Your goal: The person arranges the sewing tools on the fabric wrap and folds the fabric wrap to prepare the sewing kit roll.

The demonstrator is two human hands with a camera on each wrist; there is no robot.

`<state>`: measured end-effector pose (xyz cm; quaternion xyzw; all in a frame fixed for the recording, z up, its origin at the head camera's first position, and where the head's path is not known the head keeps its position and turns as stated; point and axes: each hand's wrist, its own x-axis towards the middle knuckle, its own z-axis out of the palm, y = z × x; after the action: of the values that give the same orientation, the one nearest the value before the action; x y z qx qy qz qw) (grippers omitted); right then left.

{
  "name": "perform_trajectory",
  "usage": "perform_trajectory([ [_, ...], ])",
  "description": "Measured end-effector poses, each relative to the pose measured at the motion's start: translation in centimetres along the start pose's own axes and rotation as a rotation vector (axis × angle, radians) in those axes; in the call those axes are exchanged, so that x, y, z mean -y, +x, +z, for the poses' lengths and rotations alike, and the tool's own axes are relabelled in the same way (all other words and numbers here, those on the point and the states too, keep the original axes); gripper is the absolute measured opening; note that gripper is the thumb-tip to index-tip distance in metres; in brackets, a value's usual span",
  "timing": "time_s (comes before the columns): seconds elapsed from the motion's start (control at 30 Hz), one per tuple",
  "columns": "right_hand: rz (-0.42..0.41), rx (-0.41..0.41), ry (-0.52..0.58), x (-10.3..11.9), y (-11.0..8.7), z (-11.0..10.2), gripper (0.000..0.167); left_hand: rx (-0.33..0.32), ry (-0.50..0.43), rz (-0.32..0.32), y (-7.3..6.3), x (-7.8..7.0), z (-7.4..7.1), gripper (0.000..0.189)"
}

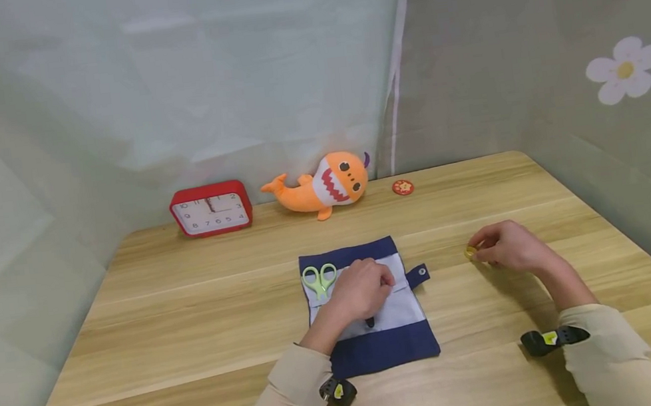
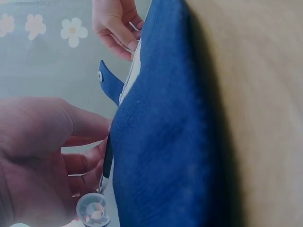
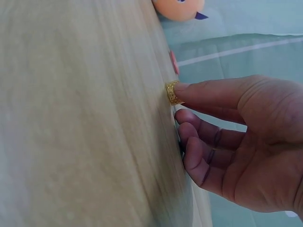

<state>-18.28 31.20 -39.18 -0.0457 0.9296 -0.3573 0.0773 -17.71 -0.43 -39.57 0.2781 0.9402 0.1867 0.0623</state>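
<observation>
My left hand (image 1: 364, 287) is over the unfolded blue-and-grey fabric pouch (image 1: 383, 350). Its thumb and fingers close about a slim dark tool (image 2: 108, 153), whose black end (image 1: 370, 322) shows below the hand; the rest is hidden. Green-handled scissors (image 1: 320, 281) sit in the pouch's left side. Beside the left fingers, the wrist view shows a clear plastic bobbin (image 2: 85, 210). Off to the right, my right hand (image 1: 513, 247) pinches a gold dimpled ring thimble (image 3: 172, 93) between thumb and index finger, close over the table. Its other fingers curl loosely.
Along the back of the wooden table (image 1: 195, 325) stand a red clock (image 1: 212, 209) and an orange plush shark (image 1: 323, 186). A round red badge (image 1: 403, 187) lies to their right. The pouch's snap strap (image 1: 418, 275) sticks out toward the right hand.
</observation>
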Motion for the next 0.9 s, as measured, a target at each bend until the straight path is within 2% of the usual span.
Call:
perform_trajectory([
  [0.3,0.009,-0.032,-0.057,0.6,0.1,0.2,0.027,-0.003,-0.026,0.003,0.0,0.1,-0.1,0.014],
  [0.53,-0.067,-0.083,-0.048,3.9,0.5,0.8,0.027,0.0,-0.03,0.0,0.0,0.1,-0.1,0.014],
  [0.73,-0.173,-0.027,-0.005,7.2,1.5,2.3,0.023,0.016,-0.037,-0.016,0.1,0.1,-0.2,0.014],
  [0.9,-0.239,0.05,0.01,8.8,2.4,4.0,0.02,0.031,-0.049,-0.028,0.3,0.1,-0.3,0.014],
])
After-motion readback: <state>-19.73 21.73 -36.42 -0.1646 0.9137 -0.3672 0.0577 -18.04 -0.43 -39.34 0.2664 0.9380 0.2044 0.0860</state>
